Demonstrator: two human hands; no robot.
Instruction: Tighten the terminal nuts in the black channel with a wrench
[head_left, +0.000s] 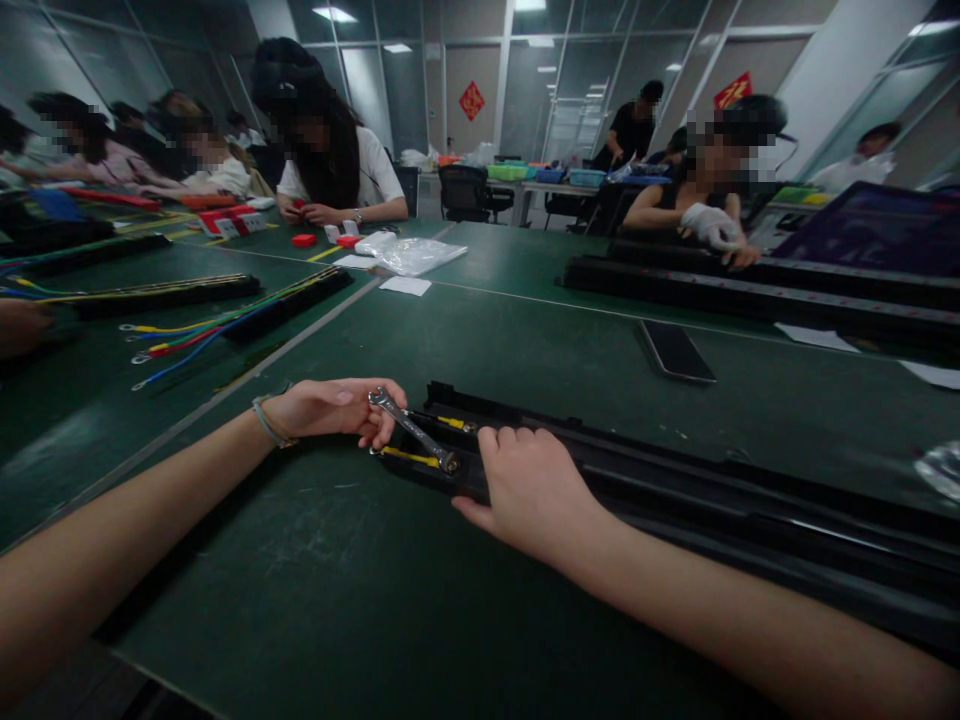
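Observation:
My left hand [341, 410] has its fingers closed around the upper end of a silver wrench [412, 425]. The wrench's lower end sits on a bolt at a yellow cable lug [412, 457], near the left end of a long black housing [637, 470]. My right hand [536, 485] grips the housing just right of that bolt, fingers over its top and thumb at the near side. A second yellow lug [452, 423] lies behind the wrench, inside the housing.
A phone [677, 351] lies behind the housing. Coloured cables [202, 335] run from a black strip at the left. Plastic bags [420, 254] and red blocks lie farther back. A person [330, 150] sits across the table; another, in white gloves, handles black strips at the right.

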